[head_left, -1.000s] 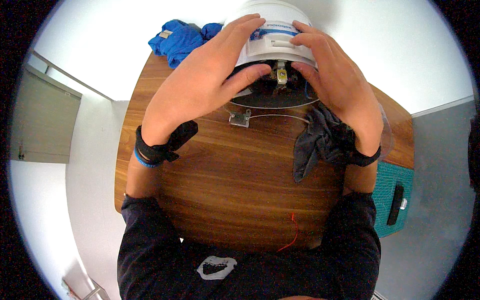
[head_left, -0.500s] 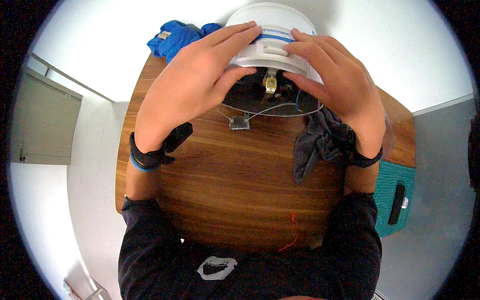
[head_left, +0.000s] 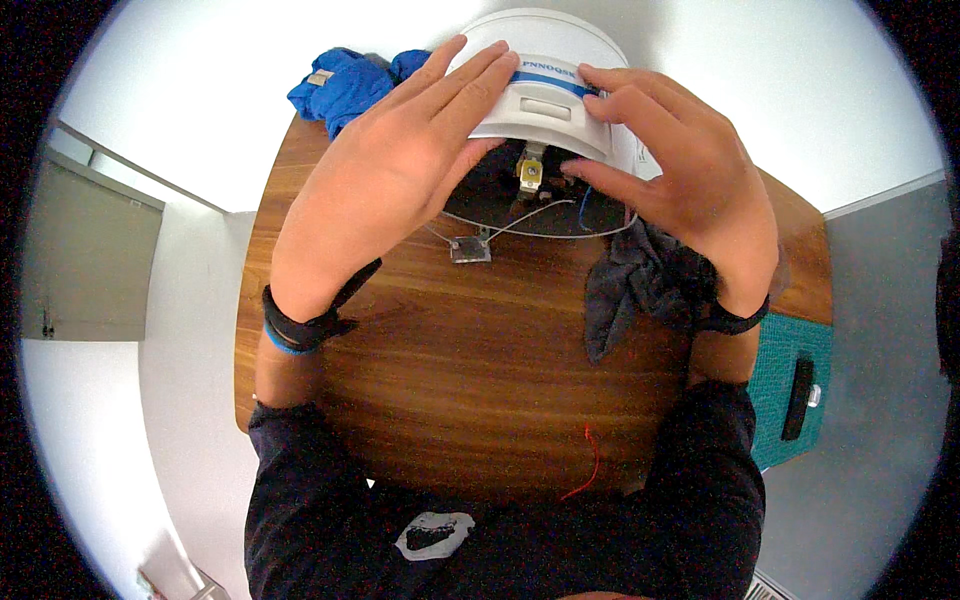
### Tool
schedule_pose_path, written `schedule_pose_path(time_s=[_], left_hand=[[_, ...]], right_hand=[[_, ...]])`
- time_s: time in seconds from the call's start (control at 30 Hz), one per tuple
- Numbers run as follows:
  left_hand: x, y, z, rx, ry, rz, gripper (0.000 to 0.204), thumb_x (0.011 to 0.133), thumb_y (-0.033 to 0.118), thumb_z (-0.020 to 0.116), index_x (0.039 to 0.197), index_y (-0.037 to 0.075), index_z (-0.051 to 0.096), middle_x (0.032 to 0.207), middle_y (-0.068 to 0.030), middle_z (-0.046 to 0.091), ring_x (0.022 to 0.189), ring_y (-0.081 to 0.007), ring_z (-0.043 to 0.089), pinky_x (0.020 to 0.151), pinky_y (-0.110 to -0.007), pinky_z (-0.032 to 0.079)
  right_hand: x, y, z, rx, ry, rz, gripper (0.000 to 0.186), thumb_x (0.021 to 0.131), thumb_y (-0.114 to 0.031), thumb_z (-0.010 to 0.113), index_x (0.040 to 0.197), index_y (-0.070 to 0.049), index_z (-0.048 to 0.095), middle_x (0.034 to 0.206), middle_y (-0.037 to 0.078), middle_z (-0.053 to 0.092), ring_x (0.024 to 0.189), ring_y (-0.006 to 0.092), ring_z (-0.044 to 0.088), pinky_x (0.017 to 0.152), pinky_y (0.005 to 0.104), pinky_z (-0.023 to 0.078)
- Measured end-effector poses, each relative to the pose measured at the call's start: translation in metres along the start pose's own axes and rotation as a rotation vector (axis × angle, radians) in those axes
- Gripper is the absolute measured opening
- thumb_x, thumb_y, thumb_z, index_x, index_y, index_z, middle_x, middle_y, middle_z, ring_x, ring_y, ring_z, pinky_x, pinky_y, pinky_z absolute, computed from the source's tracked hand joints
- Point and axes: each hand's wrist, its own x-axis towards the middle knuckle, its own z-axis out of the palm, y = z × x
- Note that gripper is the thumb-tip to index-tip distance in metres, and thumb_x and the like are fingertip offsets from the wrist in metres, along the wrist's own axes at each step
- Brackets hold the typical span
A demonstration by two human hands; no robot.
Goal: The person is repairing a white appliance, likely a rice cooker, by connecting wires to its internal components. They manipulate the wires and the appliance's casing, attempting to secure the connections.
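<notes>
At the far side of the table stands a white, rounded appliance [head_left: 560, 28] with its underside or front opening exposed. Its curved white panel [head_left: 545, 108] bears a blue stripe and a rectangular slot. My left hand [head_left: 385, 165] grips the panel's left part, fingers over the top and thumb beneath. My right hand [head_left: 690, 165] pinches the right end, fingertips on the stripe and thumb at the lower edge. Below the panel, a yellowish metal fitting [head_left: 531, 173] shows in the dark interior. A small flat plate [head_left: 470, 249] on thin pale wires lies just in front.
A dark grey cloth [head_left: 640, 290] lies by my right wrist, and a blue cloth [head_left: 345, 90] at the back left. A red wire [head_left: 595, 460] is near the front edge. On the right, a green cutting mat [head_left: 780, 400] holds a black bar [head_left: 797, 398].
The panel has tilted, its right end lower, and shifted slightly left. My right thumb has spread away from the fingers. One pale wire now shows a loose-looking end.
</notes>
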Motion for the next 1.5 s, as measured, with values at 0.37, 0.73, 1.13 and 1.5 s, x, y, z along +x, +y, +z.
schedule_pose_path(time_s=[0.37, 0.73, 1.13, 1.5], left_hand=[[-0.002, -0.022, -0.004, 0.128, 0.076, 0.226, 0.053, 0.091, 0.007, 0.072, 0.143, 0.007, 0.066, 0.145, -0.0101, 0.067, 0.131, -0.0309, 0.065, 0.108, -0.04, 0.056], [0.002, -0.012, -0.004, 0.17, 0.053, 0.219, 0.053, 0.09, 0.004, 0.062, 0.142, 0.002, 0.064, 0.145, -0.0133, 0.067, 0.138, -0.0318, 0.062, 0.11, -0.041, 0.056], [-0.001, -0.022, -0.001, 0.038, 0.074, 0.181, 0.045, 0.095, 0.005, 0.069, 0.14, 0.006, 0.067, 0.142, -0.0137, 0.068, 0.13, -0.0337, 0.067, 0.105, -0.043, 0.058], [0.0, -0.02, 0.0, -0.092, 0.12, 0.031, 0.059, 0.085, 0.003, 0.077, 0.142, 0.003, 0.064, 0.136, -0.0194, 0.069, 0.126, -0.0373, 0.067, 0.107, -0.044, 0.056]], right_hand=[[0.001, -0.012, 0.013, -0.242, -0.04, -0.023, 0.037, 0.089, -0.018, 0.082, 0.123, -0.01, 0.07, 0.132, 0.015, 0.072, 0.108, 0.0339, 0.075, 0.087, 0.0396, 0.064], [-0.001, -0.011, 0.023, -0.398, 0.039, -0.116, 0.027, 0.097, -0.022, 0.07, 0.117, -0.003, 0.066, 0.12, 0.019, 0.074, 0.107, 0.0312, 0.076, 0.08, 0.0379, 0.066], [0.001, -0.01, 0.014, -0.124, -0.055, 0.106, 0.047, 0.094, -0.031, 0.076, 0.128, -0.002, 0.061, 0.122, 0.021, 0.072, 0.105, 0.0398, 0.073, 0.081, 0.0468, 0.063], [0.0, -0.006, 0.003, -0.027, -0.096, 0.063, 0.052, 0.086, -0.017, 0.081, 0.131, -0.005, 0.058, 0.128, 0.016, 0.067, 0.111, 0.0409, 0.068, 0.09, 0.0479, 0.059]])
